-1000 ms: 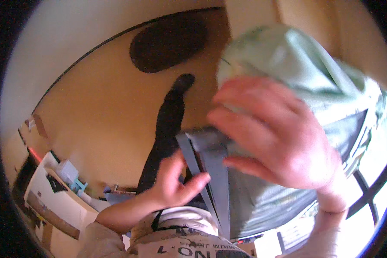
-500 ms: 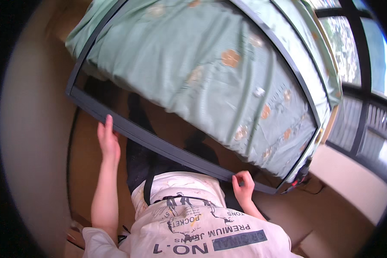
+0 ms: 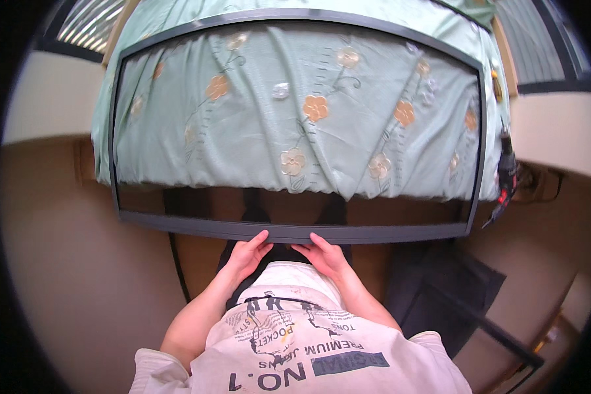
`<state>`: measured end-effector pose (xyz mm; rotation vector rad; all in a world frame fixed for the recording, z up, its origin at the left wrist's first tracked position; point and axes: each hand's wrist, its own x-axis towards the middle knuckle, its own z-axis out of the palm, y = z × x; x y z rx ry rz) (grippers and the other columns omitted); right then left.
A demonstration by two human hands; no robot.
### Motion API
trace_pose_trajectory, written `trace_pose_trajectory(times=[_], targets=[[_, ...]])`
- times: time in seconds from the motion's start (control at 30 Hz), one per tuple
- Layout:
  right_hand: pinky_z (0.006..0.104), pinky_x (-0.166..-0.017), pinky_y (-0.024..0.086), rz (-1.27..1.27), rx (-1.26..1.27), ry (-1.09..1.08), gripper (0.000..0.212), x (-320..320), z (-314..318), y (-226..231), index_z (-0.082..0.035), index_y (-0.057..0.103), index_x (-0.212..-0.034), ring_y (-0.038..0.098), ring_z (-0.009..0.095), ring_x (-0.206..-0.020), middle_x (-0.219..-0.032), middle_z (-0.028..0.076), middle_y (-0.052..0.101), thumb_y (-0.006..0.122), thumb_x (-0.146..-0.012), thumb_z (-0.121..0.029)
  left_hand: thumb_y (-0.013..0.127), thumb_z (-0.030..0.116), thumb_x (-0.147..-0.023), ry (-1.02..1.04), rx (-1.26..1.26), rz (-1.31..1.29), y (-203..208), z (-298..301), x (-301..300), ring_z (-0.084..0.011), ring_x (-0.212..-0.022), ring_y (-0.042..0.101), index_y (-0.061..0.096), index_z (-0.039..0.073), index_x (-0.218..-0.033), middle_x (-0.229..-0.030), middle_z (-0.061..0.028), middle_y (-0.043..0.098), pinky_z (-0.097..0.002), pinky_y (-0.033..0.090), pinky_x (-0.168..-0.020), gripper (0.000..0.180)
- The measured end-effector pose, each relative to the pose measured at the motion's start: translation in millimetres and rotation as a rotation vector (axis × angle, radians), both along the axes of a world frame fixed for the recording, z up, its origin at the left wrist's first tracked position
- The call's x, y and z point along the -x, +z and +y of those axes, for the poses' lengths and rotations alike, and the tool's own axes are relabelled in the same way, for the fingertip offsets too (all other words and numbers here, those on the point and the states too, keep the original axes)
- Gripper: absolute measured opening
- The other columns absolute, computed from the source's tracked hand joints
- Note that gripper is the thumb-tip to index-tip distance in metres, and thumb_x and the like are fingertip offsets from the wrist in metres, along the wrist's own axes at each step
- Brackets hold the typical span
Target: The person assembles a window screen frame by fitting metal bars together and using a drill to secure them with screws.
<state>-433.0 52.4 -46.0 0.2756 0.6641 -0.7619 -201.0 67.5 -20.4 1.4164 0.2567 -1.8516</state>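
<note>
Dark grey frame (image 3: 381, 234), wide, rectangular: lying across the green floral cloth (image 3: 354, 131), near rail (image 3: 289, 234) overhanging. Left hand (image 3: 247, 255) and right hand (image 3: 325, 255) are pinching that rail mid-length, thumbs uppermost. I am judging it light, stiff-edged, prone to twisting; wider-spaced holds would steady it.

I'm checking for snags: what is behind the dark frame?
Through the frame: the green flowered cover and a strip of floor. Its bars hide what's directly behind; the cover hides anything underneath.
</note>
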Motion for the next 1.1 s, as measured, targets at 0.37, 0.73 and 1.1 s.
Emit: trace_pose_trajectory(times=[0.37,0.73,1.1], targets=[[0.0406,-0.095,0.045,0.069,0.075,-0.227,0.012,-45,-1,-10,-0.008,0.059,-0.100,0.059,0.019,-0.101,-0.100,0.006,0.063,0.060,-0.090,-0.002,0.066,0.017,-0.092,0.017,-0.100,-0.041,-2,-14,-31,-0.0109,-0.079,0.064,0.065,0.009,-0.092,-0.086,-0.0014,0.068,-0.0242,0.056,-0.069,0.008],[0.0310,-0.088,0.046,0.168,0.296,0.063,0.027,-27,5,74,-0.004,0.050,-0.110,0.057,0.016,-0.099,-0.099,0.005,0.056,0.066,-0.089,-0.004,0.068,0.017,-0.087,-0.081,0.133,-0.152,101,-5,-45,-0.0184,-0.094,0.060,0.061,0.010,-0.109,-0.104,-0.0029,0.065,-0.0352,0.047,-0.080,0.024],[0.0332,-0.073,0.055,0.509,1.054,0.026,0.038,-36,-166,334,0.002,0.060,-0.112,0.068,0.024,-0.093,-0.103,0.013,0.067,0.053,-0.098,-0.033,0.079,0.010,-0.070,-0.571,1.548,-1.688,323,-142,-73,-0.0233,-0.075,0.064,0.069,0.008,-0.091,-0.083,-0.0083,0.066,-0.0341,0.052,-0.071,0.023]])
